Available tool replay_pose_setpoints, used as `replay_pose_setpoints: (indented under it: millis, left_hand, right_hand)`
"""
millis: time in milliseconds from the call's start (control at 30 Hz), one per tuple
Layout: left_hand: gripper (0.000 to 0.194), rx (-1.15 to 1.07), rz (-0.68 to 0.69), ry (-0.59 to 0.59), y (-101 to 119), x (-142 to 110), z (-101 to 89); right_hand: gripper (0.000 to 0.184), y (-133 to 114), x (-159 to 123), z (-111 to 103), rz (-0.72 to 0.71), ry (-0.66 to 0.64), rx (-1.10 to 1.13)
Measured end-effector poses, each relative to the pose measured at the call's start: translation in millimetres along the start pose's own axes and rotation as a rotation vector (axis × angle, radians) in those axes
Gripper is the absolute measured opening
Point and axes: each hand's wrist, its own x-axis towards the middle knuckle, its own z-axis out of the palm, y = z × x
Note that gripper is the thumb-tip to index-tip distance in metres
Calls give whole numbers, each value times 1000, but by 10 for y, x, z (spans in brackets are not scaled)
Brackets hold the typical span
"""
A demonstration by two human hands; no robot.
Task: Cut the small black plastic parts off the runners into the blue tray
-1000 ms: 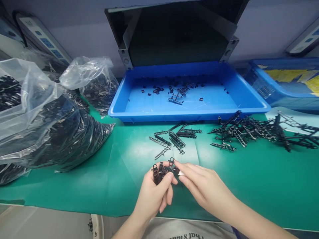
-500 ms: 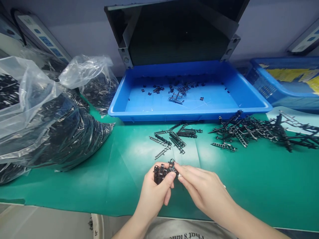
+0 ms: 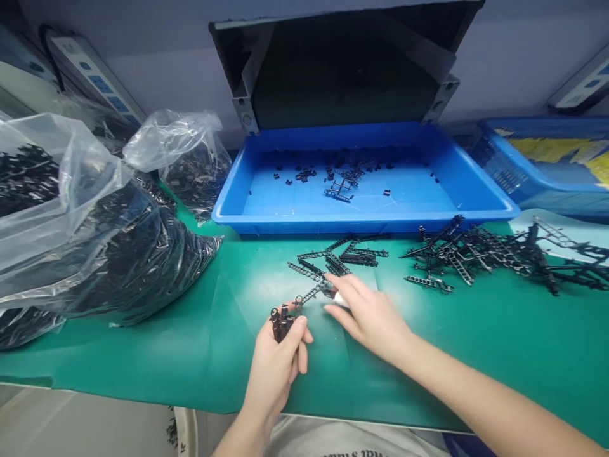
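Observation:
My left hand (image 3: 278,355) is closed around a bunch of small black plastic parts (image 3: 283,322) with ring-shaped ends, one ring poking out past the fingertips. Just right of it, my right hand (image 3: 373,314) reaches over the near end of a loose group of black ladder-like plastic strips (image 3: 307,270) on the green mat. Between its thumb and fingers shows a small white thing (image 3: 340,300) with something dark beside it; I cannot make out what these are. The fingers of this hand partly cover the strips.
Behind the strips stands a blue tray (image 3: 366,225) with scattered black bits inside. A tangled heap of black plastic frames (image 3: 476,251) lies to the right, before a blue basket (image 3: 547,174). Clear plastic bags of black parts (image 3: 118,260) fill the left. A dark shelf (image 3: 342,70) overhangs the tray.
My hands have moved apart. The left went left with its bunch of black parts; the right moved forward, away from the left, to the strips on the mat.

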Motion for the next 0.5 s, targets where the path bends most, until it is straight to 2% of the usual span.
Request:
replay_pose_setpoints:
  millis: [100, 200, 333, 500]
  left_hand:
    - [37, -13, 27, -8, 56, 19, -105]
    - [34, -40, 32, -11, 97, 57, -197]
    - [30, 2, 73, 45, 139, 112, -243]
    - [26, 138, 127, 50, 162, 136, -181]
  right_hand:
    - [29, 85, 247, -55, -29, -47, -76]
    - [22, 138, 365, -107, -88, -86, -122]
    - [18, 189, 346, -167, -163, -130, -130]
    - [16, 212, 281, -196, -184, -172, -117]
